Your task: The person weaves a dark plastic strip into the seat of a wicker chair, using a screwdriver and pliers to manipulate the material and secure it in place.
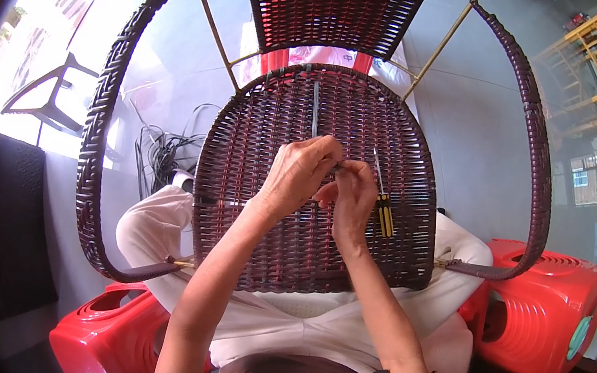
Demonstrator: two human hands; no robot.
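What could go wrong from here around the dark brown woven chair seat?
The yellow-and-black-handled screwdriver lies loose beside the right hand; a nudge might send it off the dark brown woven seat.

The left hand and right work fingertip to fingertip, so a slip might pinch skin.

The tangled black cables on the floor beside the chair might snag a foot.

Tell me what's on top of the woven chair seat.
On the seat: a yellow-and-black screwdriver, right of the right hand, and a thin grey strip running to the left hand. Anything beneath both hands is covered.
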